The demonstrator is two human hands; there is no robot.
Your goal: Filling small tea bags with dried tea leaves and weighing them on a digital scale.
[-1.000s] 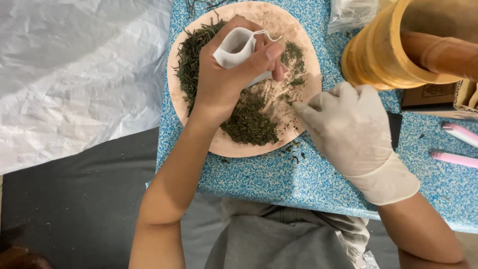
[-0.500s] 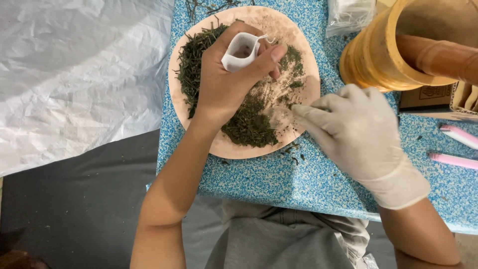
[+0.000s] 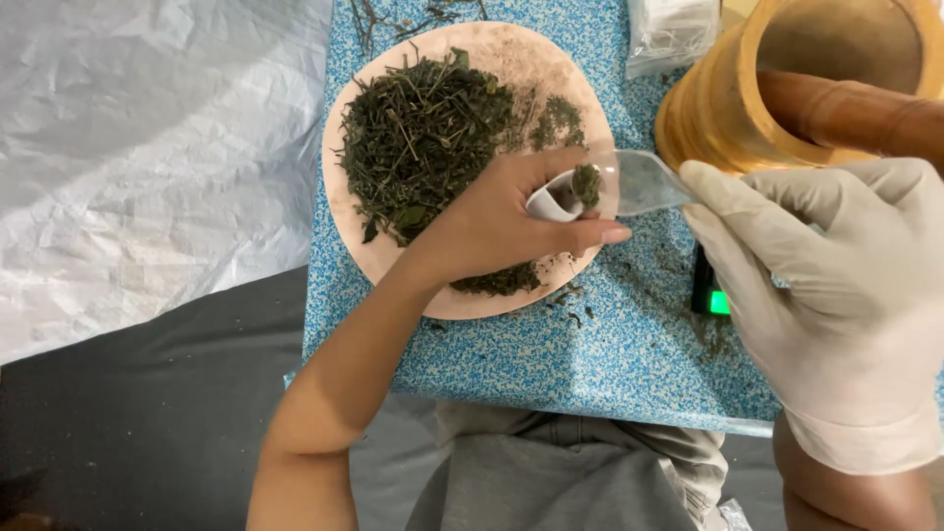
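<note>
Half a second ago our bare left hand (image 3: 497, 221) held the small clear plastic pouch (image 3: 615, 184) over the round pinkish plate (image 3: 369, 246). Now it pinches the pouch at the plate's right edge, and our gloved right hand (image 3: 826, 285) grips its far end. Crumbly dried green herb (image 3: 423, 133) shows inside; we seem mid-filling.

A clear plastic bag (image 3: 674, 34) lies at the top edge of the blue table (image 3: 551, 364), just left of the wooden mortar (image 3: 747, 98). A small dark device with a glowing green screen (image 3: 718, 302) sits partly hidden behind the gloved right hand (image 3: 836, 285).
</note>
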